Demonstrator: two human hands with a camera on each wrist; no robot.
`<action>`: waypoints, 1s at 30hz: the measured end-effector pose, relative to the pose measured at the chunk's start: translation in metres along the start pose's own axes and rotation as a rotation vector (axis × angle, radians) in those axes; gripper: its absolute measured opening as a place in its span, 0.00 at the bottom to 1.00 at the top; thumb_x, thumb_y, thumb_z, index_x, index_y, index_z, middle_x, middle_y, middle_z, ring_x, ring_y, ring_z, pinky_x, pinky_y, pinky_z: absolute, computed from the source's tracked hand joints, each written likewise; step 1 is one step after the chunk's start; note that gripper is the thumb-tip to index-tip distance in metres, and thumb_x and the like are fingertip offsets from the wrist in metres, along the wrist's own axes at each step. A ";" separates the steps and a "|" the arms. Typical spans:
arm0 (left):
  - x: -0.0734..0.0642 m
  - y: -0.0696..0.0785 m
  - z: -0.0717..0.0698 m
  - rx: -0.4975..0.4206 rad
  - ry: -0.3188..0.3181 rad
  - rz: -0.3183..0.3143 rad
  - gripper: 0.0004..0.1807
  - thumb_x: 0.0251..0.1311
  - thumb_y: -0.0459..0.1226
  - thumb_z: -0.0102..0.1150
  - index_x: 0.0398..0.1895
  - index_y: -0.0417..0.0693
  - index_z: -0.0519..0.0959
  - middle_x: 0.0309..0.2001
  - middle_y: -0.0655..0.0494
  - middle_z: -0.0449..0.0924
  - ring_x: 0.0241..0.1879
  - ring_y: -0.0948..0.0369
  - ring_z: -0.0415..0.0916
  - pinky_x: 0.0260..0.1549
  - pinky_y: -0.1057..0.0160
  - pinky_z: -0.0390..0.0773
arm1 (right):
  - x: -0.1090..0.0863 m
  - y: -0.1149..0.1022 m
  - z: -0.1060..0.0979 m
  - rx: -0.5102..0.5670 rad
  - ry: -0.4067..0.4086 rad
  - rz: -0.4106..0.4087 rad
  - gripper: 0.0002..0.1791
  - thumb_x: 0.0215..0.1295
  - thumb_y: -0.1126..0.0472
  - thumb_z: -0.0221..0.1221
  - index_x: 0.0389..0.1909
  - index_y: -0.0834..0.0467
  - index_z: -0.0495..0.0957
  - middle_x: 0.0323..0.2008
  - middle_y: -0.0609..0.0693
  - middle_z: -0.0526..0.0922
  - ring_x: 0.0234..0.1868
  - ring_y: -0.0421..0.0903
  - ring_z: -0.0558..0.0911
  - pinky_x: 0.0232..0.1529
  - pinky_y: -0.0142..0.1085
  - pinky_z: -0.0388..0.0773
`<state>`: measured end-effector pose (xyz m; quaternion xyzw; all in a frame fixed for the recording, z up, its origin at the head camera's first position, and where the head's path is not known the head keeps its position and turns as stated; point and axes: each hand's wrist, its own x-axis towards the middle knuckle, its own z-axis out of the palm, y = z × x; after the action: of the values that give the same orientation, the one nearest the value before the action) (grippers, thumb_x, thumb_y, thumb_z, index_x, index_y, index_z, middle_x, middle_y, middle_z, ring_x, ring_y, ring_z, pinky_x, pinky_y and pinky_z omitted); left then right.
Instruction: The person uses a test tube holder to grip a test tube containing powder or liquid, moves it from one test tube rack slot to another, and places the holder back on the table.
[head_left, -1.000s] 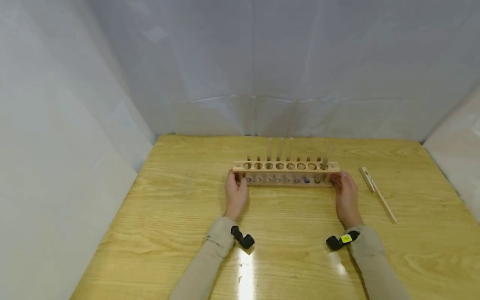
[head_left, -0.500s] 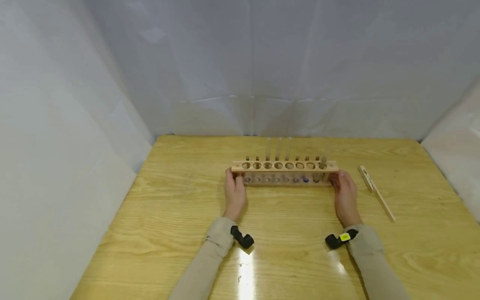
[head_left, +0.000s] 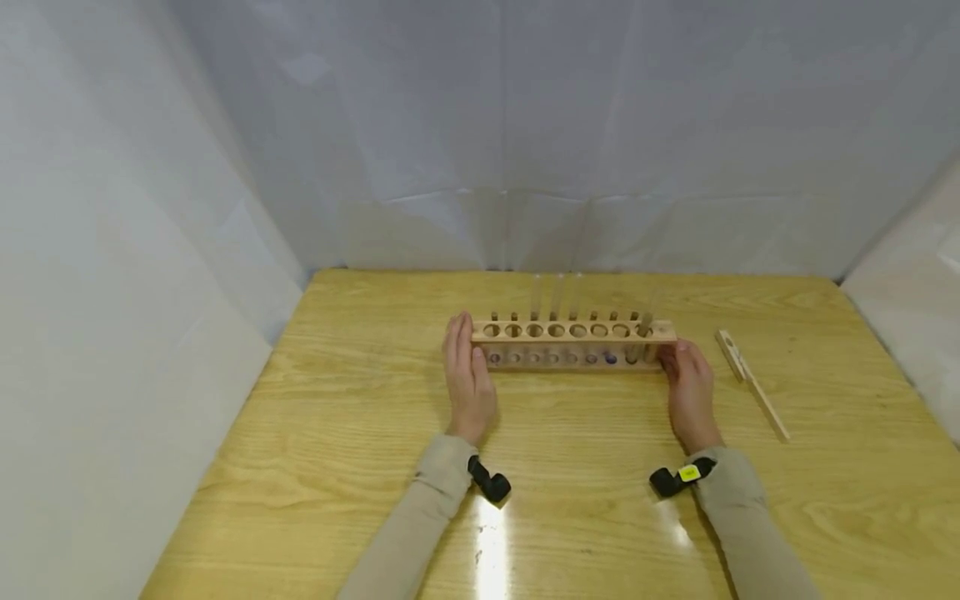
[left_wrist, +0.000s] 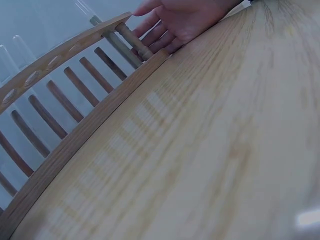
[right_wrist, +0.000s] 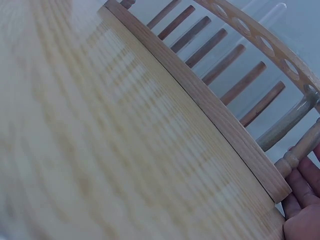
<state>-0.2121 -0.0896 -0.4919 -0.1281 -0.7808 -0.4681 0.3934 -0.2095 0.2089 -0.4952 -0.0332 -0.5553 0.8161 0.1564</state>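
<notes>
A wooden test tube rack (head_left: 513, 332) stands across the table, with two rows of holes and a line of upright pegs behind. Several clear glass test tubes (head_left: 558, 300) show above its back. At the right end a test tube (right_wrist: 287, 122) with a greyish lower part leans in its hole. My left hand (head_left: 471, 387) lies along the rack's left end, fingers straight and pointing forward. With curled fingers, my right hand (head_left: 692, 396) grips the right end around the end post (right_wrist: 302, 147); some of its fingertips are hidden behind the wood.
A wooden test tube holder (head_left: 752, 383) lies slanted on the table (head_left: 360, 467), right of my right hand. Pale sheeting (head_left: 420, 125) hangs behind the table's back edge and along both sides.
My left hand has let go of the rack's left end; its fingers have straightened and slid forward beside it. The right hand and the rack stay almost where they were.
</notes>
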 end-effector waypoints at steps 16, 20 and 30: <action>0.001 0.002 0.002 0.162 0.024 0.203 0.23 0.71 0.31 0.38 0.63 0.26 0.71 0.65 0.35 0.71 0.69 0.40 0.60 0.66 0.36 0.57 | 0.004 -0.004 -0.004 -0.071 0.142 -0.073 0.10 0.77 0.64 0.49 0.42 0.64 0.78 0.38 0.49 0.82 0.43 0.46 0.81 0.49 0.33 0.76; 0.002 0.002 0.003 0.170 0.030 0.217 0.23 0.65 0.27 0.43 0.62 0.26 0.72 0.64 0.35 0.71 0.69 0.39 0.61 0.65 0.36 0.58 | 0.007 -0.014 -0.014 -0.281 0.194 -0.171 0.14 0.76 0.62 0.50 0.46 0.69 0.77 0.41 0.51 0.81 0.42 0.45 0.80 0.46 0.33 0.75; 0.002 0.000 0.006 0.177 0.030 0.248 0.26 0.61 0.26 0.45 0.65 0.28 0.69 0.62 0.33 0.72 0.68 0.38 0.62 0.66 0.39 0.59 | 0.016 -0.039 -0.051 -0.816 0.402 -0.253 0.16 0.70 0.62 0.50 0.52 0.66 0.78 0.46 0.56 0.75 0.48 0.49 0.70 0.48 0.36 0.63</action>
<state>-0.2166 -0.0852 -0.4922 -0.1814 -0.7913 -0.3472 0.4694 -0.2052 0.2720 -0.4771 -0.1812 -0.7891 0.4831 0.3332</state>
